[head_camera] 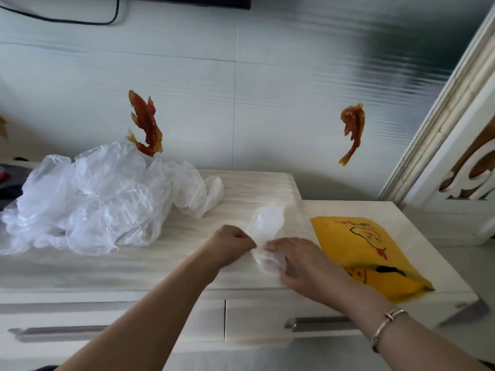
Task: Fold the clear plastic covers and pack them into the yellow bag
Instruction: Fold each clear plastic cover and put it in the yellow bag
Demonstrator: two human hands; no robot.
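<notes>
Both hands, left hand (231, 243) and right hand (300, 263), pinch the clear cover (266, 236) mid-frame; yellow bag (375, 253) lies just right, nearer the right hand.

looks like a home, likely a living room or bedroom: pale wood-grain cabinet (134, 269) with drawers and metal handles (318, 323), glossy tiled wall (267, 89) decorated with orange fish stickers (146, 124), carved white door frame (455, 124) at right, dark screen edge with trailing cable (80, 20) above.
</notes>
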